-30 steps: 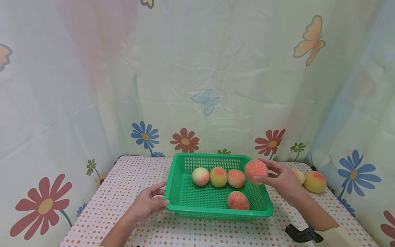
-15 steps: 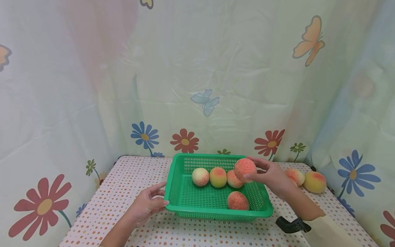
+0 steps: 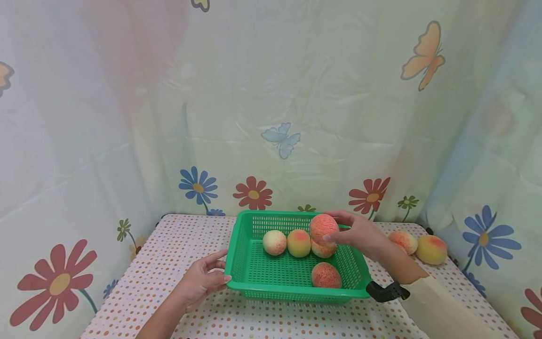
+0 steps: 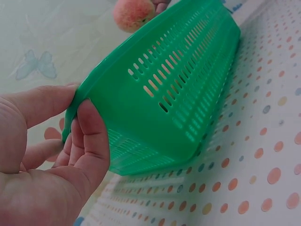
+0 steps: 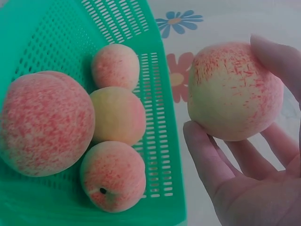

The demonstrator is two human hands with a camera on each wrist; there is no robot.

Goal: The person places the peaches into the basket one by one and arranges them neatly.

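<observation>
My left hand (image 3: 203,281) pinches the left rim of a green plastic basket (image 3: 292,293), as the left wrist view shows with its fingers on the basket edge (image 4: 70,108). My right hand (image 3: 357,233) holds a reddish peach (image 3: 323,228) above the basket's back right part. Seen from the right wrist, this peach (image 5: 235,92) has a pale side and sits between thumb and fingers. Inside the basket, a pale peach (image 3: 274,243), a yellow peach (image 3: 298,243) and a partly hidden peach (image 3: 323,249) line up in a row. A redder peach (image 3: 326,276) lies at the front right.
On the dotted tablecloth (image 3: 262,322), right of the basket, lie a red-and-cream peach (image 3: 403,242) and a yellow peach with a red top (image 3: 432,249). A curtain (image 3: 220,108) printed with flowers and butterflies encloses the table. A black strap (image 3: 387,291) is on the right wrist.
My right hand has carried its peach leftward, from the basket's right edge to over the back-row peach. The red-and-cream peach on the table has come into view. My left hand stays put.
</observation>
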